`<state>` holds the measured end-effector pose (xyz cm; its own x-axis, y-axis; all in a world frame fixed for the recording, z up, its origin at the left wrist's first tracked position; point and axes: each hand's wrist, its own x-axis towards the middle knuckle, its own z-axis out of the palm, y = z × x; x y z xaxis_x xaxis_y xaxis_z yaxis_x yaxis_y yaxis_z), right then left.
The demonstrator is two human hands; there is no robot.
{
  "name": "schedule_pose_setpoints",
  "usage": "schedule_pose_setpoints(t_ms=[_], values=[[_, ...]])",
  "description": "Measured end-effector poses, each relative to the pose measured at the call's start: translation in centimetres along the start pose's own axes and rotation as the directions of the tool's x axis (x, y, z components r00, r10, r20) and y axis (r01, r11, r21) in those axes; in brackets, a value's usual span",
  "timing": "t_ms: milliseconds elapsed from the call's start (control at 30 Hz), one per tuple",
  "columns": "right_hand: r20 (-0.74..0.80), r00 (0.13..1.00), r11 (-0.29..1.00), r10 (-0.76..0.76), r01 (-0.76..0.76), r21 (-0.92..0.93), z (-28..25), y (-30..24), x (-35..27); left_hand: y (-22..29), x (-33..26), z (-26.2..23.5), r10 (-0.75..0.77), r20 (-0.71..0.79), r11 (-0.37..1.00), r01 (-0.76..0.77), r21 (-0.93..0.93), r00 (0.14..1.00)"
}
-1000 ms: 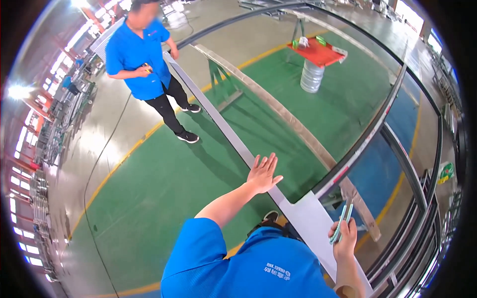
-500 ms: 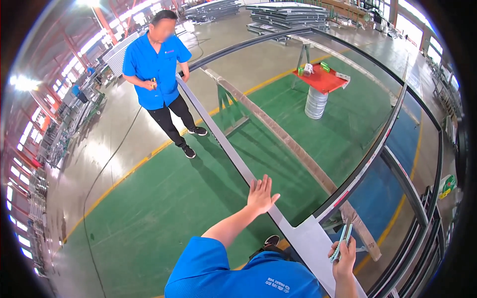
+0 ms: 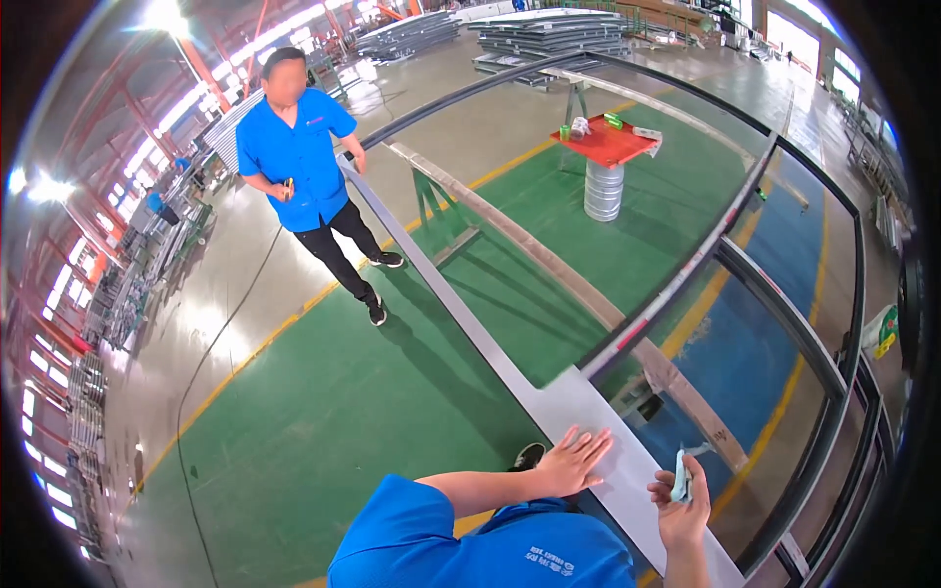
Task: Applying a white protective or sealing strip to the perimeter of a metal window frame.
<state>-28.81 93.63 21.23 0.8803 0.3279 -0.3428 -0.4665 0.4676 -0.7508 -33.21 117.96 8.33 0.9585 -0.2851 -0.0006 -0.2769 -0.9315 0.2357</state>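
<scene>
Co-worker in blue shirt (image 3: pixel 292 147) stands far left on the grey floor, at the far end of the long grey frame rail (image 3: pixel 441 284). Near end of that rail: left hand (image 3: pixel 571 461) lies flat on it, fingers spread apart. Just right, right hand (image 3: pixel 679 500) hovers over the rail's edge, fingers clamped on a small pale-blue object (image 3: pixel 681 475), maybe a folded cloth; too blurry. Red table (image 3: pixel 603 142) far behind.
</scene>
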Motion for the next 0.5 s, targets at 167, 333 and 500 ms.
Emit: schedule_pose_setpoints(t_ms=[167,333,500], values=[[0.052,0.998,0.979,0.038,-0.048,0.198,-11.4,-4.4,-7.5,13.9,1.5,3.5,0.09,0.075,0.994,-0.085,-0.072,0.993],[-0.322,0.919,0.967,-0.226,0.173,-0.187,-21.0,-7.0,-15.0,27.8,2.0,8.0,0.335,0.029,0.932,-0.327,-0.159,0.942],[-0.359,0.835,0.671,-0.416,0.015,-0.741,-25.3,-11.4,-19.9,35.6,3.0,9.0,0.454,0.044,0.856,-0.422,-0.3,0.89]])
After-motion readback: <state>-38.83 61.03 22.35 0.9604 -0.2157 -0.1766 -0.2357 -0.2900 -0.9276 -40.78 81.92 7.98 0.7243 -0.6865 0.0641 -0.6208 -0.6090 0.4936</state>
